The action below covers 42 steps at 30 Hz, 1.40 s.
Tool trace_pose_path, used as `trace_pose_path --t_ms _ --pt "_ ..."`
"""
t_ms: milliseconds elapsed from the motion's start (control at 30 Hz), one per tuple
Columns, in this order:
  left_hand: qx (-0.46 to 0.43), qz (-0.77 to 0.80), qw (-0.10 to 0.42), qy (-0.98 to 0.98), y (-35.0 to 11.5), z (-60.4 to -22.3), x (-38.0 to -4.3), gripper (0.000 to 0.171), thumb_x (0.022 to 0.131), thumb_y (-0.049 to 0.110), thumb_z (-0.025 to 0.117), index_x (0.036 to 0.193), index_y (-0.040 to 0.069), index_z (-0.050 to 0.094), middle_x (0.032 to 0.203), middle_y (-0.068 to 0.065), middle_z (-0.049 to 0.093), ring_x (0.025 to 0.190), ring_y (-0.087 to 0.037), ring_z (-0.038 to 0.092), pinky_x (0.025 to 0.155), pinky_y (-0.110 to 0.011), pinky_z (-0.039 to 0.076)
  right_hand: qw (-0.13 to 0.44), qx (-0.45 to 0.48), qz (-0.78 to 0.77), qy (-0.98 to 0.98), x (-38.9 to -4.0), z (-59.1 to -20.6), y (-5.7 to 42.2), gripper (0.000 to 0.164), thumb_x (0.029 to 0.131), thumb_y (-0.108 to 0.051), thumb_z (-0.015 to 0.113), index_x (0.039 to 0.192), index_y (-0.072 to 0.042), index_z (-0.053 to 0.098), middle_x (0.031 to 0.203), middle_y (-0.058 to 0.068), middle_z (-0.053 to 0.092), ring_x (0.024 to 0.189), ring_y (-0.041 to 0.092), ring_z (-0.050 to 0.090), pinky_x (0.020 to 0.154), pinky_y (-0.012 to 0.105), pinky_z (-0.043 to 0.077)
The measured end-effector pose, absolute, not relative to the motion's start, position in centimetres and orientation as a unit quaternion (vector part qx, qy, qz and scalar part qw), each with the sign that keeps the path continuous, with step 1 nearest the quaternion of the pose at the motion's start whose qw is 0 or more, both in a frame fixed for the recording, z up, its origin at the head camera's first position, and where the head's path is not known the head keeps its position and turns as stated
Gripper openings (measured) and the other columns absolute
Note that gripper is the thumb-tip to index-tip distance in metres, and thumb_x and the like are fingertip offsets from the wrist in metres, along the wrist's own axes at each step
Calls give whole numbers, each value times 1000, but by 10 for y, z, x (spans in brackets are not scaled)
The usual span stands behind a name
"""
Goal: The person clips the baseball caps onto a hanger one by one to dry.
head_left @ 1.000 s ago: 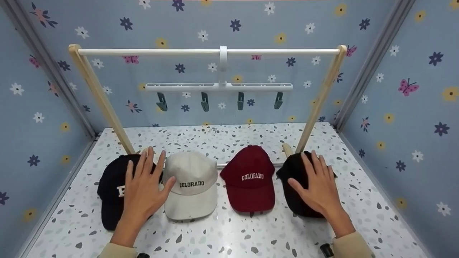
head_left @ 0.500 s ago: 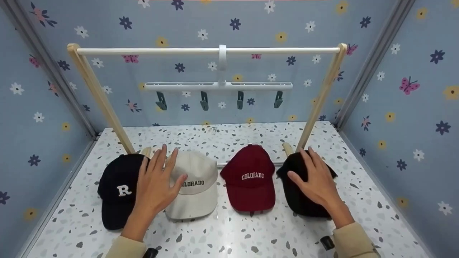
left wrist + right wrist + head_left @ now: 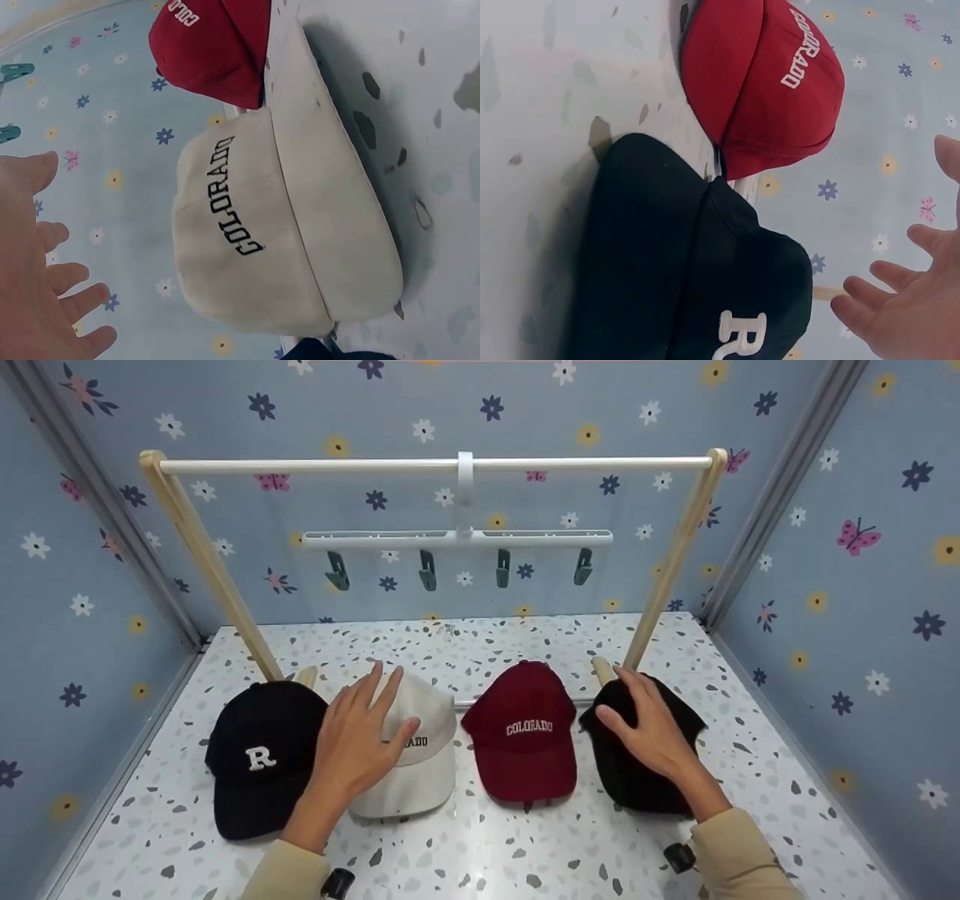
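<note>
Four caps would be several: a navy cap (image 3: 259, 765) with a white R lies at the left, and beside it a cream cap (image 3: 420, 780) lettered COLORADO. A dark red cap (image 3: 523, 735) with the same word lies right of centre, then a black cap (image 3: 637, 787). My left hand (image 3: 360, 739), fingers spread, hovers over the cream cap and covers part of its lettering. The left wrist view shows this hand (image 3: 37, 277) apart from the cap. Over the black cap hovers my right hand (image 3: 652, 727), its fingers extended, holding nothing.
Behind the caps stands a wooden rack with a white rail (image 3: 315, 466). From the rail hangs a white hanger (image 3: 390, 538) with several dark green clips (image 3: 427, 570). Flower-patterned walls (image 3: 847, 607) enclose the speckled table (image 3: 465, 645) on three sides.
My left hand has moved right, from over the navy cap to over the cream cap, uncovering the white R. My right hand has shifted slightly left. The caps have stayed in place.
</note>
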<state>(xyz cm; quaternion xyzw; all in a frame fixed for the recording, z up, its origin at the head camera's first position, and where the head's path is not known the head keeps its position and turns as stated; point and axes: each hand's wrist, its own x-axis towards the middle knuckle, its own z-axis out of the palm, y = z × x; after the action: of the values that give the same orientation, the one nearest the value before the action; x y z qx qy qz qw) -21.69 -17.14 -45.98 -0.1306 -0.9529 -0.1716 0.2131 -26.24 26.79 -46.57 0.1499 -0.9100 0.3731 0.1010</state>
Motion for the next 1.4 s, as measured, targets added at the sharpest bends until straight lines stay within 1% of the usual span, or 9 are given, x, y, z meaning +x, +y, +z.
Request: trace_pose_path --t_ms 200,300,467,567,700,833,1033,1200,1400 --pt "-145 -189 235 -942 -158 -462 -220 70 104 49 62 164 16 44 167 -17 41 148 -41 45 122 -61 32 83 155 404 -898 -274 -465 262 70 106 -38 65 165 -14 38 163 21 41 147 43 42 119 66 32" --pt "-151 -199 240 -938 -152 -463 -221 68 104 48 63 162 17 46 166 -16 43 145 -40 48 120 -61 35 68 156 424 -889 -281 -466 258 67 108 -35 64 165 -12 38 164 22 41 146 44 44 119 62 35" --pt "-154 -217 227 -937 -142 -463 -223 66 104 49 63 162 20 48 166 -12 44 144 -40 50 117 -63 37 48 150 457 -876 -290 -469 252 64 109 -30 63 163 -6 39 165 23 40 148 48 43 121 58 35" --pt "-153 -229 214 -937 -139 -462 -224 66 105 50 62 162 23 47 167 -10 44 145 -39 50 117 -63 37 43 141 471 -870 -298 -472 246 61 109 -29 63 160 -3 43 163 24 43 146 46 46 121 56 37" --pt "-156 -242 208 -935 -137 -461 -225 65 104 48 63 162 23 47 166 -10 45 146 -38 49 118 -60 37 38 138 490 -860 -309 -473 237 58 109 -29 62 157 -1 46 160 24 46 143 44 49 121 55 38" --pt "-161 -247 209 -932 -136 -463 -225 64 104 46 64 161 21 49 165 -12 46 145 -38 50 118 -60 37 27 132 508 -851 -318 -476 230 57 109 -30 62 157 -1 47 158 24 48 143 43 51 120 55 39" --pt "-163 -249 207 -932 -132 -464 -227 64 103 46 65 160 21 49 165 -11 46 146 -38 49 119 -59 37 19 119 521 -845 -328 -484 227 57 109 -28 63 157 -3 47 157 26 49 143 45 50 117 57 42" --pt "-162 -250 200 -933 -128 -463 -228 63 104 47 63 160 22 50 164 -11 47 145 -38 50 118 -59 37 15 120 516 -848 -335 -485 224 57 109 -29 62 157 -2 46 157 26 48 144 46 48 118 56 40" --pt "-169 -259 197 -930 -123 -464 -230 62 104 48 62 159 21 51 162 -12 49 144 -39 51 117 -60 38 3 127 503 -855 -343 -482 217 56 110 -30 61 158 -7 46 159 22 47 146 43 46 120 55 38"
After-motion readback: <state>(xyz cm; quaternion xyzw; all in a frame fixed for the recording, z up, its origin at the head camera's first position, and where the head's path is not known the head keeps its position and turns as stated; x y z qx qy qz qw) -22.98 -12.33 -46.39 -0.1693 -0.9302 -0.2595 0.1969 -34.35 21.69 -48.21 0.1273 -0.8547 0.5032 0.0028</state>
